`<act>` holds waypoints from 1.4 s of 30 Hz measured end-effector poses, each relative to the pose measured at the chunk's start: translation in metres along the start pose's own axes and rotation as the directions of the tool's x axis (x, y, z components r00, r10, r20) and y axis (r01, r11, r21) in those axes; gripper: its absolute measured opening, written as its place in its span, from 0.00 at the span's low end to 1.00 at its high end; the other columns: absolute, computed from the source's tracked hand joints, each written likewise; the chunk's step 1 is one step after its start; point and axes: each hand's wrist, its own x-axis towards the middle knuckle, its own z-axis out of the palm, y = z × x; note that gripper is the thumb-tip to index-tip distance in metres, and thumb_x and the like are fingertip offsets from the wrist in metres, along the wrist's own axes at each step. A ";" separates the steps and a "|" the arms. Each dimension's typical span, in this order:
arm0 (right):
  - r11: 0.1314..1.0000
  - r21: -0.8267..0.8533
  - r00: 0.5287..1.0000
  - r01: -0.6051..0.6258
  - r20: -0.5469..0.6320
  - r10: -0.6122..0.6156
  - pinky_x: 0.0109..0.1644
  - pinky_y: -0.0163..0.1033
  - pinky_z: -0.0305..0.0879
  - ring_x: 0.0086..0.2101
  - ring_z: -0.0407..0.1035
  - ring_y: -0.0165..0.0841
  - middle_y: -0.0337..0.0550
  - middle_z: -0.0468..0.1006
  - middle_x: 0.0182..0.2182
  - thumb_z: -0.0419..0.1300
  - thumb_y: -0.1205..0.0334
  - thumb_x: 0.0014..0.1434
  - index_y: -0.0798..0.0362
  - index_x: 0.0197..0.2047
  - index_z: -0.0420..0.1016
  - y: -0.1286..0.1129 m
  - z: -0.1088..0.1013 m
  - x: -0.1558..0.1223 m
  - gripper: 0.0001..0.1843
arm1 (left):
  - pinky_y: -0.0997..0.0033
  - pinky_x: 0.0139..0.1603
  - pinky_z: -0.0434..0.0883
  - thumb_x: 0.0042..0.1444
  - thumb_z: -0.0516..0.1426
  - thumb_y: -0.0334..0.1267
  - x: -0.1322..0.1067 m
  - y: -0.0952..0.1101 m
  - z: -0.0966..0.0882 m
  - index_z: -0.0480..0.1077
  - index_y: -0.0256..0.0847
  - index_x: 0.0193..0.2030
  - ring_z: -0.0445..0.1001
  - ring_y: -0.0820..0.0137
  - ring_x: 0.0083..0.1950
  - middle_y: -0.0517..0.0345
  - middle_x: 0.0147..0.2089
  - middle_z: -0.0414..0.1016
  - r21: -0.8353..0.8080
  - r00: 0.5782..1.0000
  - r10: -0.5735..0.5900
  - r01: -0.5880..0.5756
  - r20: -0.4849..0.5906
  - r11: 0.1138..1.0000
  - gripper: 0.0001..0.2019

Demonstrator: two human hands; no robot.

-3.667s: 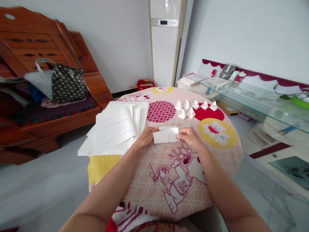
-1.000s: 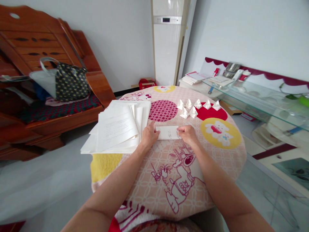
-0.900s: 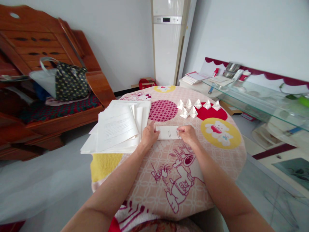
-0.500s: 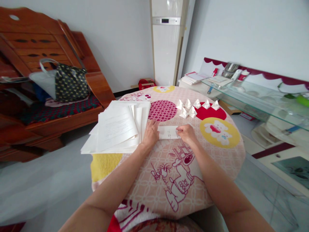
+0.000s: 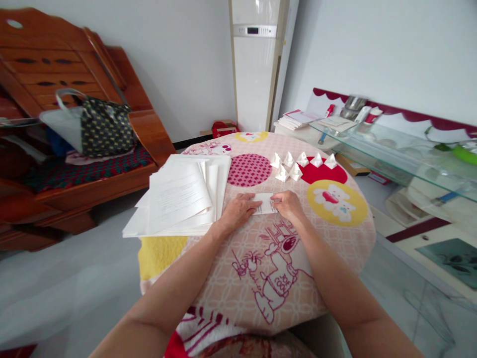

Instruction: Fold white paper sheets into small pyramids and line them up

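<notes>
A folded strip of white paper [image 5: 265,204] with some print on it lies flat on the table between my hands. My left hand [image 5: 240,211] rests on its left part, fingers stretched out and lying flat over it. At the right end of the strip, the fingers of my right hand [image 5: 288,204] are closed on its edge. Several small folded paper shapes [image 5: 295,171] with pointed tops stand beyond my right hand. To the left of my left hand lies a loose stack of white paper sheets [image 5: 179,196], the top one printed.
A patterned cloth [image 5: 272,293] covers the round table. On the left stands a wooden bench [image 5: 143,134] with a dotted bag [image 5: 106,127]. A glass shelf [image 5: 391,154] holding cups and papers is at the right, and a tall white air conditioner [image 5: 253,74] stands behind the table.
My left hand has slid to the right along the paper strip, so less of it shows between my hands. My right hand has stayed at the right end.
</notes>
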 end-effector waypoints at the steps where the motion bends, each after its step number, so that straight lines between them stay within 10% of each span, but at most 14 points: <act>1: 1.000 -0.002 1.000 -0.001 0.001 0.001 0.54 0.36 0.69 0.51 0.78 0.40 0.49 0.85 0.49 0.64 0.68 0.60 0.53 0.51 0.86 0.000 0.000 0.000 0.17 | 0.54 0.70 0.67 0.66 0.56 0.34 0.000 0.001 0.000 0.77 0.49 0.60 0.71 0.59 0.66 0.50 0.66 0.74 0.009 1.000 0.007 -0.007 0.010 1.000 0.18; 9: 1.000 -0.026 0.985 0.014 -0.173 -0.018 0.45 0.38 0.69 0.41 0.79 0.40 0.50 0.87 0.39 0.63 0.68 0.59 0.53 0.42 0.88 -0.008 -0.004 -0.005 0.12 | 0.53 0.72 0.64 0.68 0.54 0.34 -0.001 0.002 -0.002 0.74 0.44 0.64 0.68 0.58 0.69 0.45 0.68 0.70 0.016 0.998 0.023 -0.024 0.056 1.000 0.20; 13: 0.949 0.150 0.923 0.279 -0.314 -0.221 0.38 0.35 0.65 0.32 0.75 0.34 0.45 0.84 0.31 0.59 0.69 0.60 0.54 0.35 0.86 -0.021 0.000 -0.009 0.12 | 0.51 0.72 0.64 0.68 0.53 0.34 -0.001 0.002 -0.001 0.75 0.44 0.63 0.68 0.56 0.70 0.44 0.68 0.70 0.034 0.998 0.017 -0.019 0.056 0.999 0.20; 21: 0.978 0.178 0.988 0.108 0.087 -0.125 0.32 0.33 0.60 0.28 0.73 0.32 0.41 0.82 0.24 0.63 0.72 0.53 0.55 0.28 0.85 -0.031 0.011 -0.012 0.08 | 0.52 0.70 0.66 0.64 0.55 0.30 -0.003 0.006 -0.004 0.77 0.50 0.61 0.69 0.57 0.67 0.49 0.67 0.72 0.016 1.000 0.015 -0.016 0.021 1.000 0.21; 31: 0.999 -0.044 0.987 -0.021 0.158 0.028 0.34 0.36 0.63 0.35 0.78 0.38 0.45 0.85 0.31 0.65 0.68 0.52 0.50 0.32 0.85 -0.053 0.009 -0.015 0.07 | 0.53 0.71 0.66 0.62 0.56 0.29 -0.003 0.006 -0.003 0.79 0.47 0.57 0.69 0.57 0.68 0.49 0.66 0.73 -0.006 1.000 0.015 -0.015 0.018 1.000 0.19; 42: 0.993 -0.003 0.976 -0.118 0.182 0.116 0.30 0.33 0.64 0.27 0.75 0.34 0.43 0.79 0.20 0.64 0.72 0.48 0.55 0.25 0.80 -0.018 -0.017 -0.015 0.04 | 0.52 0.72 0.64 0.64 0.56 0.31 -0.003 0.001 0.001 0.75 0.46 0.63 0.69 0.59 0.69 0.48 0.68 0.71 -0.022 1.000 0.015 -0.015 0.008 1.000 0.21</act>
